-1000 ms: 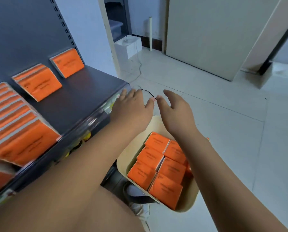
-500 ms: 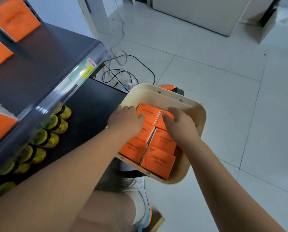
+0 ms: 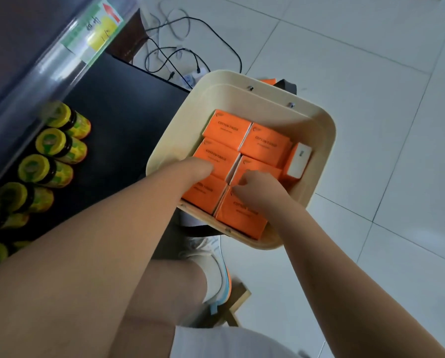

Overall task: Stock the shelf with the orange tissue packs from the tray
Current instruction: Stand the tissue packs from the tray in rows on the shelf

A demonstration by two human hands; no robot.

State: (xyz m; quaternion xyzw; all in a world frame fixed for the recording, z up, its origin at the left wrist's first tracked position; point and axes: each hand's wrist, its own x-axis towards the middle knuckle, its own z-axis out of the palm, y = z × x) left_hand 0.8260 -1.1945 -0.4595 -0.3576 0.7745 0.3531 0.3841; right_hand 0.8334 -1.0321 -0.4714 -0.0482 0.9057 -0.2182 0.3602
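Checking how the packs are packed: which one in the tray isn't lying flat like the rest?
The pack against the tray's right wall: it stands on edge, white end panel up, while the others lie flat, orange printed faces up.

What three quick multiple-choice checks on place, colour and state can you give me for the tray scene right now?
1. Where are both hands?
A. On the shelf
B. In the beige plastic tray
C. On the floor

2. What colour are the jar lids under the dark shelf?
A. Yellow
B. Red
C. White

3. How does the pack at the tray's right wall lie?
A. Flat like the others
B. Tipped on its side
C. Torn open

B: the left hand and right hand rest on the orange tissue packs.
A: yellow tops show.
B: its white face shows.
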